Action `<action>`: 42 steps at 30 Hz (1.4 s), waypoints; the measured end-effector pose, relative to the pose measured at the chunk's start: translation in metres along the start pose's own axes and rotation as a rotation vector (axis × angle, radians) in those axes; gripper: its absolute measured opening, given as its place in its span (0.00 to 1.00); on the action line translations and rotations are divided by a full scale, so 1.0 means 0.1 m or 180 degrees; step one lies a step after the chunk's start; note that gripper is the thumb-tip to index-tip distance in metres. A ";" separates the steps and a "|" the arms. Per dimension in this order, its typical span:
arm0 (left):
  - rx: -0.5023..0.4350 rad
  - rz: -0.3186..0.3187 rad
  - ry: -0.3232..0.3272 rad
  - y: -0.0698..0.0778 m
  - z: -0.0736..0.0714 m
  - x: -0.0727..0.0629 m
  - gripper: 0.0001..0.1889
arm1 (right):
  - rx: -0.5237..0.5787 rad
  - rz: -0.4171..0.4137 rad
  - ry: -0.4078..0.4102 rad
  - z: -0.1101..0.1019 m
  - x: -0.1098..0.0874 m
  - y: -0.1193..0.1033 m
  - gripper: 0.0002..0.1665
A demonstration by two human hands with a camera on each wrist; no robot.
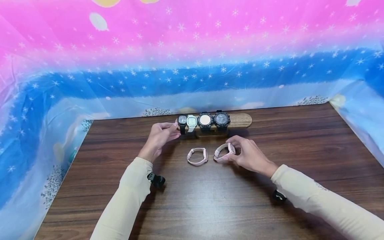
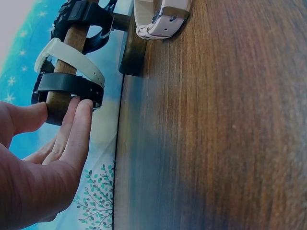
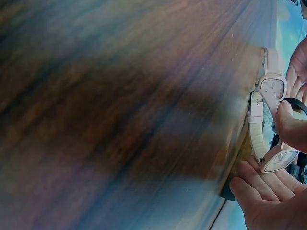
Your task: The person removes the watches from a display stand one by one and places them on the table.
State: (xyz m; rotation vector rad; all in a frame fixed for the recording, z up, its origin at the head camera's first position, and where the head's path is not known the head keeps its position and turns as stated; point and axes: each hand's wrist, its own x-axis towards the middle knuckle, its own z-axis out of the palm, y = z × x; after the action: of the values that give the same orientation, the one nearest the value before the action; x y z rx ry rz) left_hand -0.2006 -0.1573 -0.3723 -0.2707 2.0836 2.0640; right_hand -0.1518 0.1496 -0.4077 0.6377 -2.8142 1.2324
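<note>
At the left end of a wooden watch stand (image 1: 242,120), my left hand (image 1: 159,139) grips the bar between thumb and fingers, against the strap of a small black watch (image 2: 67,83). Beside that watch on the bar are a pale mint watch (image 1: 191,122) and two bulky black watches, one with a bright glare on its face (image 1: 205,120) and one with a dark dial (image 1: 222,119). My right hand (image 1: 251,156) pinches a pale pink watch (image 3: 280,161) by its case, its strap buckled into a loop. Another pink watch (image 1: 205,155), also looped, rests on its side on the table.
The stand's base (image 1: 211,133) sits near the back of the dark wooden table (image 1: 207,203). A patterned pink and blue cloth (image 1: 186,56) hangs behind and at the sides. A black device (image 1: 156,180) is on the left wrist, another (image 1: 279,196) on the right.
</note>
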 end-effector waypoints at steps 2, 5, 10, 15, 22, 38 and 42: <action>-0.0002 -0.0003 0.0006 0.00 0.00 0.00 0.19 | 0.0015 0.0000 -0.0029 0.01 0.00 0.00 0.27; 0.0014 -0.0002 0.0007 0.00 0.00 0.01 0.19 | 0.0027 -0.0003 -0.0061 0.02 0.00 0.00 0.28; 0.0029 0.0002 -0.0012 0.00 -0.01 0.00 0.20 | 0.0043 -0.0027 -0.0076 0.05 0.01 0.01 0.29; 0.0017 0.0022 -0.0016 0.00 -0.01 0.01 0.20 | -0.0040 -0.0052 -0.0052 0.07 0.02 0.01 0.29; -0.0006 0.0020 -0.0012 -0.01 -0.01 0.02 0.20 | -0.0221 -0.0025 -0.0029 0.07 0.03 -0.02 0.30; -0.0007 0.0017 -0.0013 0.00 0.00 0.00 0.20 | -0.0457 0.0060 -0.0074 0.07 0.03 -0.04 0.32; 0.0013 0.0010 0.0001 0.01 0.00 0.01 0.20 | -0.0479 0.0073 -0.0068 0.06 0.03 -0.04 0.36</action>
State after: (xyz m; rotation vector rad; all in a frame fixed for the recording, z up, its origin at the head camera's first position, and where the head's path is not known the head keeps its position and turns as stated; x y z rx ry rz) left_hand -0.2015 -0.1574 -0.3720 -0.2674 2.0895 2.0614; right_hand -0.1520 0.1419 -0.4085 0.6159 -2.9036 1.0096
